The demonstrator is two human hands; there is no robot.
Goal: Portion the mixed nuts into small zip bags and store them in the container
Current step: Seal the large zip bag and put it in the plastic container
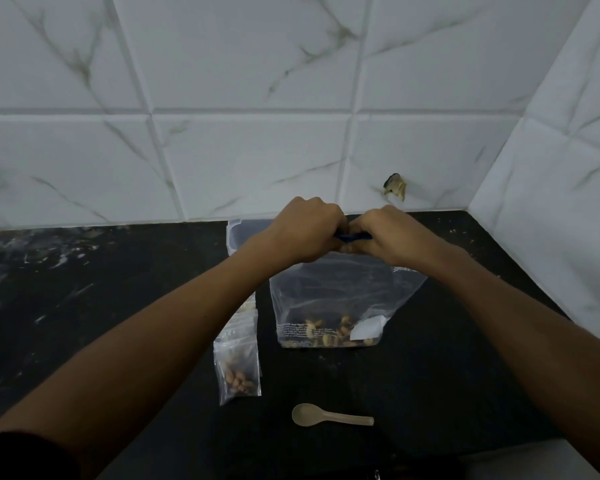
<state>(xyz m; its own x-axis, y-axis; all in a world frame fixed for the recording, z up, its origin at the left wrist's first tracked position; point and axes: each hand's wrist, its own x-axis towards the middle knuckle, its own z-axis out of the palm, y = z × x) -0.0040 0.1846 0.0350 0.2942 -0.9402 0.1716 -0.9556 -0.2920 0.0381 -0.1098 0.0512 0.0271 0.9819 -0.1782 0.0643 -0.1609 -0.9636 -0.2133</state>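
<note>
Head view: a person's left hand [303,230] and right hand [387,233] are meeting at the top of a large clear bag of mixed nuts [336,303], fingers curled and pinching its blue zip strip [354,237] between them. Whether they are opening or sealing it cannot be told. The large bag is standing on the dark worktop [447,375], only a shallow layer of nuts showing at its bottom. Just left of it, small zip bags [238,362] are lying flat, the nearest already holding a portion, which suggests portioning is under way. The container [234,233], partly hidden behind the left hand, is sitting against the tiled wall [257,150]; no small bag is visibly inside it, so storing appears to remain. A pale spoon [329,418] is resting nearer the person. Walls are closing off the back and right; open worktop is stretching away to the left.
</note>
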